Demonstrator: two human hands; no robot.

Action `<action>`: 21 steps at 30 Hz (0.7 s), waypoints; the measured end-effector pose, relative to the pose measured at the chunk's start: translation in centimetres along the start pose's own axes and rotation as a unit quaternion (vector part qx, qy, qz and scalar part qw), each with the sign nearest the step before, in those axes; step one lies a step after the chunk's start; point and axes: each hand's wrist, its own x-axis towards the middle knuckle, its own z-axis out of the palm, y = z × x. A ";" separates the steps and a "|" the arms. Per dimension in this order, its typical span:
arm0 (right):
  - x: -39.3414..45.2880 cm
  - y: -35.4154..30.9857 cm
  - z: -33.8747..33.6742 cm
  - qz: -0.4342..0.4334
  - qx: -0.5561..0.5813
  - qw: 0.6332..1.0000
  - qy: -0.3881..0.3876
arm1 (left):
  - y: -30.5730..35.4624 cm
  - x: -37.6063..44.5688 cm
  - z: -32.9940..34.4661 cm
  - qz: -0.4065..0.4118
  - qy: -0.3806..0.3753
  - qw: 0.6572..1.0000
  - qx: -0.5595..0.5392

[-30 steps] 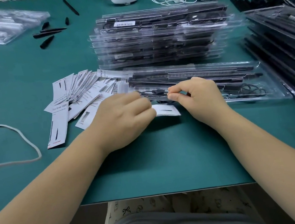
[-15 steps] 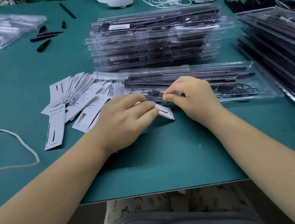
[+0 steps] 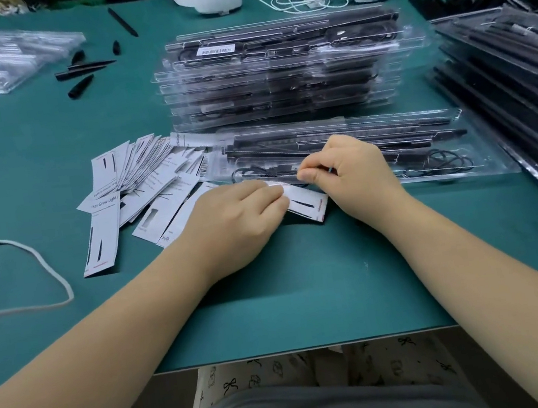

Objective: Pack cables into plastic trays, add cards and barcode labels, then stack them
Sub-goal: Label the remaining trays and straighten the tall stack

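- Nearest to us, the green table (image 3: 292, 304) has a smooth, matte mat surface; its front edge cuts across the view above our lap.
- Our left hand (image 3: 239, 222) lies knuckles up, its fingers (image 3: 260, 198) curled and pressed together onto the left end of a white paper card (image 3: 305, 204). We cannot tell how the thumb sits; it is hidden beneath the hand.
- Our right hand (image 3: 353, 171) pinches thumb against forefinger just above the card's upper edge. Whether it nips the card's corner or a small label is too small to make out.
- The card is a thin rectangle printed with a black spike shape, lying tilted on the table against the near rim of the open tray.
- That clear plastic tray (image 3: 484, 170) holds long black rods and a coiled black cable (image 3: 445, 161); glare blurs its compartments.
- To the left, loose cards (image 3: 139, 173) fan out in an overlapping heap, and a pale cord (image 3: 48, 266) loops off the frame's edge.
- Behind, a stack of filled trays (image 3: 277, 74) rises, a barcode label (image 3: 215, 50) on top.
- On the right, more trays (image 3: 511, 66) are cut off by the frame.
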 end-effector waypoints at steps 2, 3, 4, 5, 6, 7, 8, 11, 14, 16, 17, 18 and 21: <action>0.0 0.0 -0.1 -0.002 0.002 1.000 0.000 | 0.0 0.1 0.1 -0.012 -0.004 1.000 0.011; 0.0 0.0 0.0 -0.004 0.003 1.000 0.001 | 0.0 0.0 0.2 -0.019 -0.011 1.000 0.011; 0.0 0.0 0.0 -0.006 0.005 1.000 0.003 | 0.0 -0.1 0.3 -0.026 -0.018 0.999 0.007; 0.0 0.0 0.0 -0.006 0.006 1.000 0.005 | -0.1 -0.1 0.3 -0.034 -0.025 0.999 0.001; 0.0 0.0 0.0 -0.008 0.009 1.000 0.008 | -0.1 -0.2 0.4 -0.041 -0.033 0.999 -0.004; 0.0 0.1 0.1 -0.010 0.011 1.000 0.011 | -0.1 -0.2 0.5 -0.044 -0.043 0.998 -0.006; 0.0 0.1 0.1 -0.012 0.012 1.000 0.013 | -0.1 -0.2 0.5 -0.045 -0.050 0.998 -0.003; 0.1 0.2 0.2 -0.014 0.010 1.000 0.020 | 0.0 -0.1 0.6 -0.036 -0.051 0.998 0.023; 0.1 0.2 0.2 -0.014 0.005 1.000 0.020 | -0.1 -0.1 0.2 0.017 -0.007 0.998 0.052; 0.1 0.3 0.2 -0.016 -0.002 1.000 0.017 | -0.1 -0.2 0.0 0.054 0.026 0.998 0.037; 0.0 0.3 0.2 -0.017 -0.001 1.000 0.017 | -0.2 -0.2 -0.1 0.060 0.034 0.997 0.028; 0.0 0.3 0.2 -0.017 0.001 1.000 0.018 | -0.2 -0.1 -0.1 0.059 0.037 0.997 0.024; 0.0 0.2 0.2 -0.016 0.004 0.999 0.031 | -0.1 0.2 -0.1 0.050 0.026 0.998 0.032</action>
